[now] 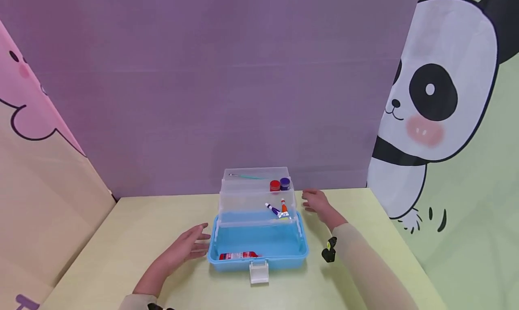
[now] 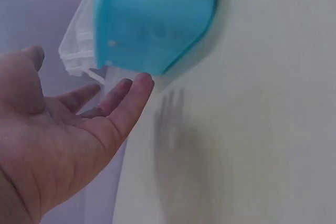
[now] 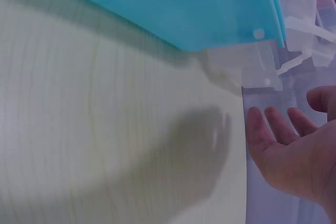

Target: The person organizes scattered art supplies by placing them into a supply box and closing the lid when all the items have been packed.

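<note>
A blue plastic box [image 1: 279, 263] stands on the table with its clear folding trays [image 1: 242, 204] raised at the back and a white latch [image 1: 259, 273] in front. Inside lies a red tube [image 1: 237, 255]. The trays hold a paintbrush [image 1: 247, 176], a red jar [image 1: 275, 186], a purple jar [image 1: 285, 184], and small purple [image 1: 272, 209] and orange [image 1: 284, 206] paint tubes. My left hand [image 1: 183, 247] is beside the box's left wall, fingers extended; whether the fingertips touch it I cannot tell. My right hand [image 1: 319, 204], loosely spread and holding nothing, hovers right of the trays, apart from them.
The pale wooden table [image 1: 162, 215] extends to both sides of the box. A purple backdrop [image 1: 243, 98] rises behind it. Printed cloths hang at the sides, one with a panda [image 1: 458, 44]. A black wrist device [image 1: 330, 249] sits at the right sleeve.
</note>
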The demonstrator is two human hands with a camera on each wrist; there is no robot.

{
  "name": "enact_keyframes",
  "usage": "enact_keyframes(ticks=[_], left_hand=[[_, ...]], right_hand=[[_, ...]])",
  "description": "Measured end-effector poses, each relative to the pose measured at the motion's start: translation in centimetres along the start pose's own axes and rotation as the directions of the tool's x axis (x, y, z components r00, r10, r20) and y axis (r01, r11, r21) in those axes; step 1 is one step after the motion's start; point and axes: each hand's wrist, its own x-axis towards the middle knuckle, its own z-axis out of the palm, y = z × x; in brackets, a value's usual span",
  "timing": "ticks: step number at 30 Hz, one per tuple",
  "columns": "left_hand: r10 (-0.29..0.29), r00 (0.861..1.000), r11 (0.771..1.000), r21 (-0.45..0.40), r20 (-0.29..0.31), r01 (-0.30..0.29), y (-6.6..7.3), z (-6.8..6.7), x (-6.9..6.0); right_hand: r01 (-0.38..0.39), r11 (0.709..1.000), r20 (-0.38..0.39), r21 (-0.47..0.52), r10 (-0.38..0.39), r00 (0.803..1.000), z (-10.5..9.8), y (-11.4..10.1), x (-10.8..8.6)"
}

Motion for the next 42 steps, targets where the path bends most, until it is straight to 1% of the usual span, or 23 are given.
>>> enact_keyframes(ticks=[5,9,12,15,19,24,27,29,32,36,39,42], left_hand=[[-0.023,0.999,1.0,0.011,-0.04,0.024,1.7,-1.5,1.5],[-0.045,0.999,0.999,-0.007,-0.029,0.045,2.5,-2.3,3.0],[-0.061,0.998,0.997,-0.048,-0.005,0.061,2.5,-2.6,4.2],[-0.075,0.997,0.993,-0.092,-0.006,0.074,2.4,-2.7,5.4],[-0.088,0.996,0.984,-0.159,-0.028,0.083,2.1,-2.7,6.8],[-0.086,0.995,0.972,-0.224,-0.057,0.072,1.4,-2.5,8.2],[-0.093,0.994,0.958,-0.277,-0.065,0.071,1.1,-2.2,8.8],[-0.099,0.994,0.942,-0.328,-0.053,0.077,1.1,-2.0,9.2],[-0.107,0.994,0.906,-0.414,-0.033,0.084,1.3,-1.7,9.8],[-0.099,0.995,0.869,-0.487,-0.007,0.083,1.7,-1.5,10.5],[-0.099,0.995,0.866,-0.492,0.006,0.089,1.8,-1.5,10.9],[-0.107,0.994,0.868,-0.487,0.006,0.097,1.9,-1.5,11.2]], right_hand=[[-0.008,1.0,0.04,0.023,0.007,0.999,0.3,-0.4,-0.2],[-0.006,0.999,0.069,0.046,0.003,0.998,0.4,-0.6,-0.2],[-0.024,0.997,0.086,0.071,0.018,0.996,0.5,-0.7,-0.2],[-0.033,0.995,0.1,0.092,0.023,0.995,0.8,-0.7,-0.1],[-0.032,0.995,0.104,0.1,0.021,0.994,1.4,-0.5,-0.1],[-0.035,0.996,0.087,0.078,0.028,0.996,2.0,0.1,-0.1],[-0.034,0.996,0.087,0.083,0.027,0.996,2.4,0.3,-0.2],[-0.036,0.996,0.088,0.083,0.029,0.996,2.5,0.2,-0.3],[-0.037,0.996,0.089,0.087,0.029,0.996,2.6,-0.1,-0.4],[-0.046,0.993,0.085,0.106,0.037,0.996,2.5,-0.6,-0.4],[-0.063,0.992,0.092,0.111,0.053,0.994,2.5,-0.9,-0.3],[-0.071,0.992,0.108,0.107,0.06,0.992,2.4,-1.1,-0.2]])
